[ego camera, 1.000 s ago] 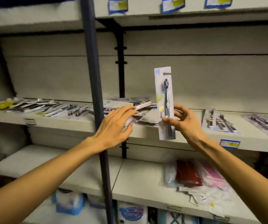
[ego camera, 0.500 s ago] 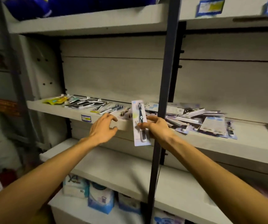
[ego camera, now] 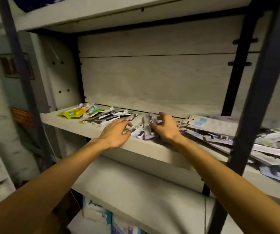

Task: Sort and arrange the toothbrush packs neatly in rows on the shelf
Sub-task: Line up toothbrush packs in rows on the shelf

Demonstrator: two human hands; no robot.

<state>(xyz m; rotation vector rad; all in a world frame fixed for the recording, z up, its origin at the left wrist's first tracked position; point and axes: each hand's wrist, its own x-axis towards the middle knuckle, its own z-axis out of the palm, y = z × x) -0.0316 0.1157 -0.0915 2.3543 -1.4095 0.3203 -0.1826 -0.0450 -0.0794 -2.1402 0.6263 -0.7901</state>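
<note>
While the right hand [ego camera: 165, 128] pinches a toothbrush pack [ego camera: 148, 127] tilted on the shelf [ego camera: 88, 127] edge, apparently to slot it into a row, the left hand [ego camera: 116, 133] lies just left of it, fingers loosely curled over neighbouring packs [ego camera: 102, 116], seemingly steadying them.

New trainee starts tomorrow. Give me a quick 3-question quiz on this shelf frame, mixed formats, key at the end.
1. True or false: the right hand is closed around a toothbrush pack.
2. Multiple choice: the yellow pack lies at the shelf's A) left end B) right end C) front middle.
3. Short answer: where is the left hand relative to the shelf?

Key: 1 true. 2 A. 3 Over the front edge, fingers on packs lying flat, gripping none.
</note>
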